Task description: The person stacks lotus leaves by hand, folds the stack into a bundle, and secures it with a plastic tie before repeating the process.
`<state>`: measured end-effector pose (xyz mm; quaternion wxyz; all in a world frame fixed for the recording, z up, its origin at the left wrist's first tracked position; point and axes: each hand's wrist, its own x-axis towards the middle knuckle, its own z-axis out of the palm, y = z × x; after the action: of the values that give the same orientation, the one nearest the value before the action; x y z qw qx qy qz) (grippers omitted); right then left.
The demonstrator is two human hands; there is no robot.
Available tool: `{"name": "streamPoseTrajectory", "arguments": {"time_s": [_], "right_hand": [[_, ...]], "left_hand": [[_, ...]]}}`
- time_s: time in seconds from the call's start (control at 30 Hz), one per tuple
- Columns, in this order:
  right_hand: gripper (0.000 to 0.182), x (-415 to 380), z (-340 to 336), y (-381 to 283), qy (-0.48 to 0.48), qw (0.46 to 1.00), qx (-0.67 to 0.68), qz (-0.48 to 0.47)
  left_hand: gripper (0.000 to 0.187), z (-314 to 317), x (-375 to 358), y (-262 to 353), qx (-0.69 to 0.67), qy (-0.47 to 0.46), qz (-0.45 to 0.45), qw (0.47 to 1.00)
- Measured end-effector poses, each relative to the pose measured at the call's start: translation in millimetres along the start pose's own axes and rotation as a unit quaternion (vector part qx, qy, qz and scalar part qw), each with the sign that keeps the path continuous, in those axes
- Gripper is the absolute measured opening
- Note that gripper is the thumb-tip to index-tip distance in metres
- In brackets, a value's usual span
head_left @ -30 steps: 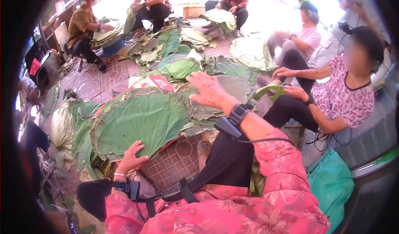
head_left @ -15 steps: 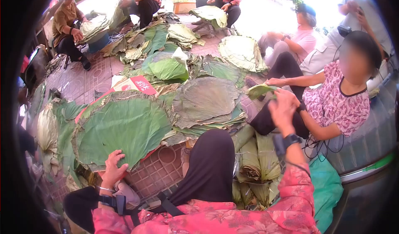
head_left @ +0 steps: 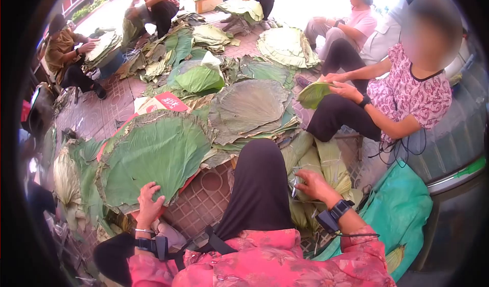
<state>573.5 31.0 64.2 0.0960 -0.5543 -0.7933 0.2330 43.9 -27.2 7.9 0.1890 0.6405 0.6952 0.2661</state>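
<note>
My left hand [head_left: 150,203] is at the front edge of a big round green leaf [head_left: 155,157], which lies flat on a pile of similar leaves. Its thumb and fingers are apart, and whether they touch the leaf's rim is hard to see. Beside my right knee, my right hand [head_left: 317,186] has its fingers drawn together at a small shiny, pale thing [head_left: 294,182] too small to name. Under and behind that hand stand several rolled leaf bundles [head_left: 333,166]. Dried brownish leaves [head_left: 249,111] form another flat stack ahead of my knee.
To the right, a seated person [head_left: 407,96] holds a folded green leaf [head_left: 314,94]. A green plastic sack [head_left: 395,205] lies by my right arm. A red and white carton [head_left: 170,101] is behind the leaf pile. Other people sit around leaf stacks farther off.
My right hand has come down and back from near the seated person's hands to the rolled bundles. My left hand stays at the leaf's edge. The view has shifted slightly.
</note>
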Motion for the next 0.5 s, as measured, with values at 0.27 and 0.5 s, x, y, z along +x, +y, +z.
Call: {"name": "streamPoseTrajectory", "arguments": {"time_s": [0.27, 0.5], "right_hand": [[0.039, 35, -13, -13, 0.050, 0.999, -0.018, 0.009], [0.042, 46, -7, 2, 0.072, 0.997, -0.004, 0.019]], "left_hand": [[0.043, 1, -2, 1, 0.015, 0.012, -0.001, 1.000], [0.042, 2, 0, 6, 0.015, 0.003, -0.012, 1.000]]}}
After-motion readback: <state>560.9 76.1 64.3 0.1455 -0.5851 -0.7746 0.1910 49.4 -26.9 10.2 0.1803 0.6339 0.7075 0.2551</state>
